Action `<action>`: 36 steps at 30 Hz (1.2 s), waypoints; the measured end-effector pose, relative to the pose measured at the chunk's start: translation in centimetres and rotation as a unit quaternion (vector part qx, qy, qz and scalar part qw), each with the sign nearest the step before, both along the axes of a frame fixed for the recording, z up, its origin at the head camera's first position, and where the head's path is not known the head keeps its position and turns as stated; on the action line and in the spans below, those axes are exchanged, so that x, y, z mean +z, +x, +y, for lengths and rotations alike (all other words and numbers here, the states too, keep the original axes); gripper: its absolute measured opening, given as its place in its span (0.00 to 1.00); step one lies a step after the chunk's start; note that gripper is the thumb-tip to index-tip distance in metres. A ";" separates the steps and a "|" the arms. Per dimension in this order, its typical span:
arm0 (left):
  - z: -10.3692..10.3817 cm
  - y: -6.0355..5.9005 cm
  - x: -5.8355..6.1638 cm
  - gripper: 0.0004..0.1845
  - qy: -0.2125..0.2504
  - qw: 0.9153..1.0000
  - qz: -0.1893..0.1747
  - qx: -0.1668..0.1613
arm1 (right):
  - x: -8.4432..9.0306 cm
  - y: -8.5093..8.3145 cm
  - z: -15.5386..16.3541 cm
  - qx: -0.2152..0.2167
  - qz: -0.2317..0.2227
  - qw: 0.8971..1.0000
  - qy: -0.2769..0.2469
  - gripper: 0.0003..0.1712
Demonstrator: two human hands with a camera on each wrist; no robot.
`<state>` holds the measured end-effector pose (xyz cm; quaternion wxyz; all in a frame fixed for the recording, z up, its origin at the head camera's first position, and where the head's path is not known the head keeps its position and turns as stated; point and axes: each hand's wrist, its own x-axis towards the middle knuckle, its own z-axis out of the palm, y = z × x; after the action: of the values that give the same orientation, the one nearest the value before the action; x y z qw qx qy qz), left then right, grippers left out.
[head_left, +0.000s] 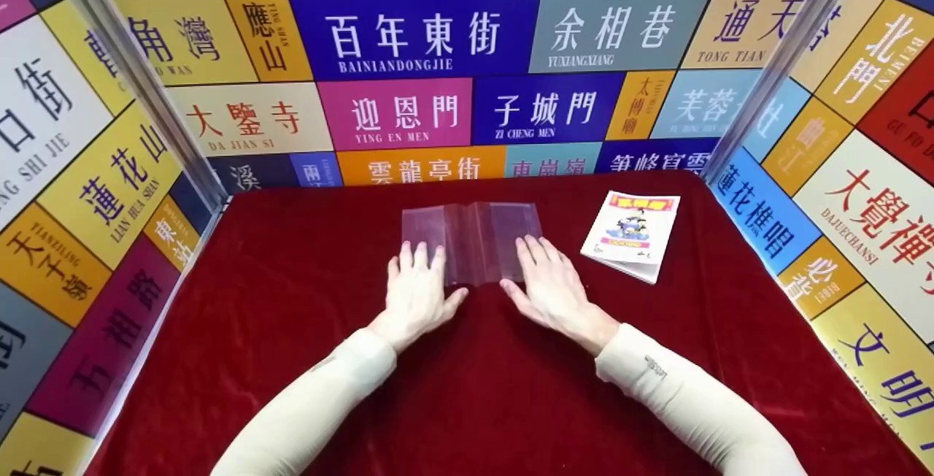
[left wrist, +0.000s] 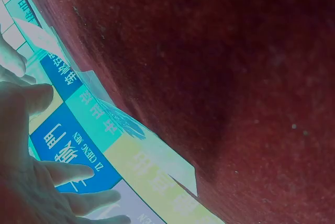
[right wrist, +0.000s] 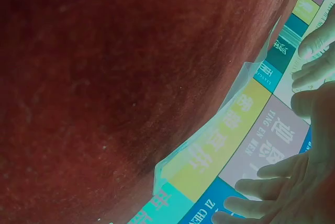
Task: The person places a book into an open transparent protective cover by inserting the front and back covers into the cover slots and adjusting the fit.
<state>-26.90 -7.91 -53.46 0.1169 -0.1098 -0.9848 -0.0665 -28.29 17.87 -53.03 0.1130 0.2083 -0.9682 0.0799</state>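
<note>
A clear plastic book cover [head_left: 471, 238] lies spread flat on the red cloth table [head_left: 292, 279]. My left hand [head_left: 416, 290] rests palm down with straight fingers on the cover's near left corner. My right hand [head_left: 549, 285] lies flat the same way on the near right corner. In the left wrist view the left hand's fingers [left wrist: 63, 171] are spread, with the cover's edge [left wrist: 178, 169] beside them. The right wrist view shows the right hand's fingers [right wrist: 272, 169] spread and the cover's edge [right wrist: 220, 119]. A small booklet with a colourful front [head_left: 632, 233] lies to the right of the cover.
Walls covered in coloured panels with Chinese street names [head_left: 408, 31] close in the table at the back and both sides. Clear plastic corner posts [head_left: 131, 74] stand at the two back corners. Bare red cloth stretches along the table's near part.
</note>
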 end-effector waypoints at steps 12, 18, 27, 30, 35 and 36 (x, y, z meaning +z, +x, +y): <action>0.1 0.1 -0.2 0.41 -0.001 0.999 0.032 -0.015 | 0.0 0.1 0.3 0.008 0.001 1.000 -0.012 0.40; 0.0 0.2 -0.2 0.34 -0.008 0.998 0.061 -0.014 | 0.0 -0.1 0.3 0.006 -0.020 1.000 -0.015 0.37; -0.3 0.4 -0.7 0.25 0.001 0.996 0.091 -0.020 | 0.2 -0.1 0.4 0.015 -0.014 1.000 -0.023 0.30; -0.5 0.3 -0.8 0.21 0.014 0.995 0.096 -0.020 | 0.3 -0.1 0.4 0.019 -0.010 0.999 -0.030 0.26; -1.2 -0.2 -0.8 0.17 0.020 0.997 0.068 -0.020 | 0.4 -0.5 0.3 0.024 -0.006 0.999 -0.022 0.18; -1.3 -0.3 -0.9 0.17 0.020 0.998 0.057 -0.020 | 0.3 -0.5 0.2 0.026 -0.006 0.999 -0.020 0.17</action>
<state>-27.17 -9.25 -54.33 0.1737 -0.1312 -0.9725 -0.0824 -28.84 18.11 -52.72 0.1097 0.2303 -0.9614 0.1036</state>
